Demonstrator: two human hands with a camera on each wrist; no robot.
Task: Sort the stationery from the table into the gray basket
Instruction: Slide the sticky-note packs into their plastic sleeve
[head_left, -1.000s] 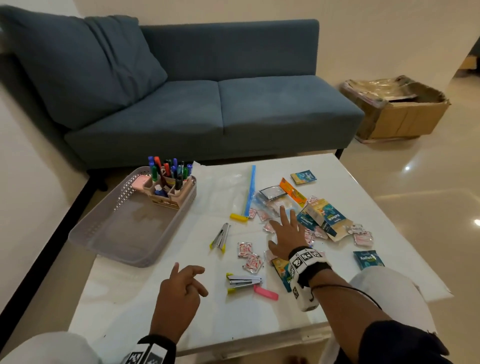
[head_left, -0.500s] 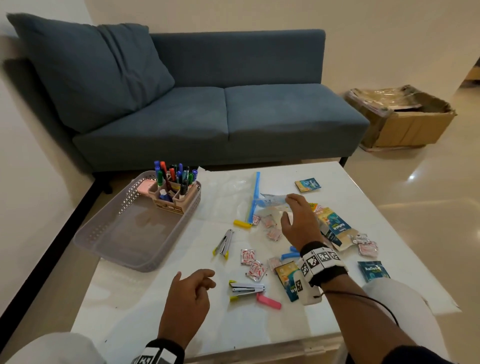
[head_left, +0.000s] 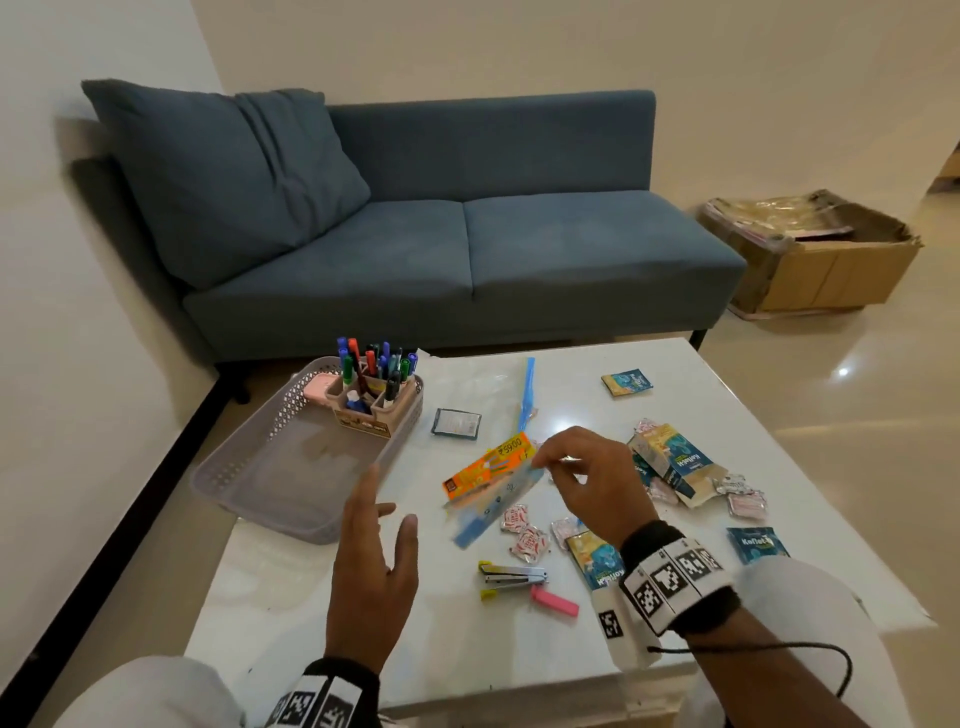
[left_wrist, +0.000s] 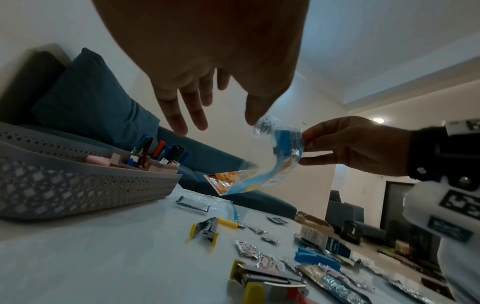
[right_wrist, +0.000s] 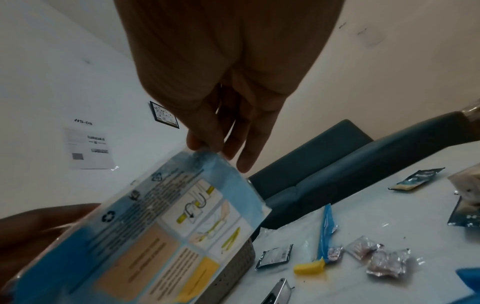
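Note:
My right hand pinches the top edge of a blue and orange plastic packet with a price sticker, and the packet hangs above the table's middle. In the right wrist view its printed back fills the lower left under my fingertips. My left hand is raised, its fingers spread, just left of the packet and holding nothing. In the left wrist view the packet hangs below the thumb. The gray basket stands at the table's left edge with a pen holder and a pink eraser in its far end.
On the white table lie a stapler, a pink item, a dark flat packet, a blue strip, several foil sachets and blue packs. A blue sofa stands behind, a cardboard box at the right.
My right hand picked the packet out of the pile and carried it left, up off the table. My left hand rose from the table and spread its fingers near the packet.

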